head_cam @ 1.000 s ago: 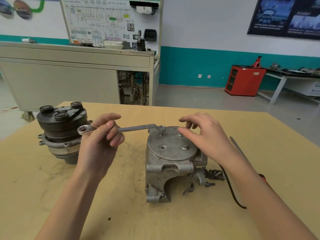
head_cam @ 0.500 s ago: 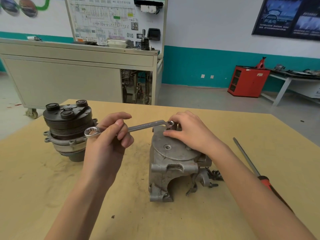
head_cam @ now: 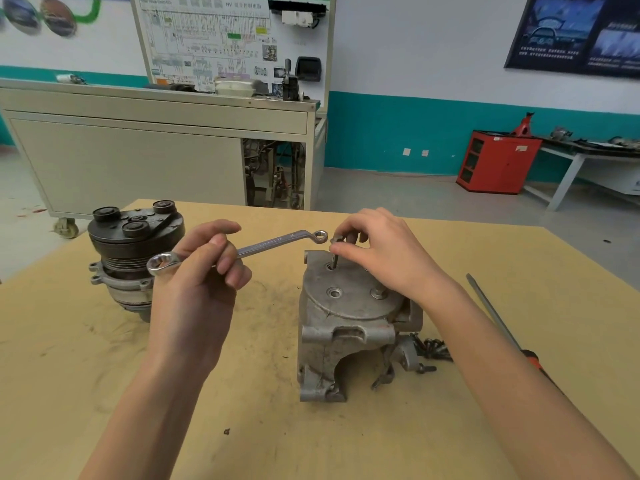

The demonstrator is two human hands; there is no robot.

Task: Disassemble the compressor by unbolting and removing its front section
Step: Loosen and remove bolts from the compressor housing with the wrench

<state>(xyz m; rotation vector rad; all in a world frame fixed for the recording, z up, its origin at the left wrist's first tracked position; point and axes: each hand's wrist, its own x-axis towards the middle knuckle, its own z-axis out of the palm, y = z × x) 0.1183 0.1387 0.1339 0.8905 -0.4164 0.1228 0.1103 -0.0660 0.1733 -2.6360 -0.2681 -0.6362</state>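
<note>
A grey cast-metal compressor body stands upright in the middle of the table, round cover plate on top. My right hand pinches a bolt whose threaded shank is raised partly out of the far-left hole in that plate. Another bolt sits in the plate at the right, and one hole is bare. My left hand grips a double-ended ring wrench by its shaft, held in the air left of the body, its far ring just beside the bolt head.
A second compressor section with a black clutch pulley stands at the table's left. Loose dark bolts lie right of the body. A long screwdriver with a red-black handle lies along the right side, partly under my forearm.
The wrench has come off the bolt head and lifted slightly left. My right hand moved onto that bolt and has drawn it partly up out of its hole.
</note>
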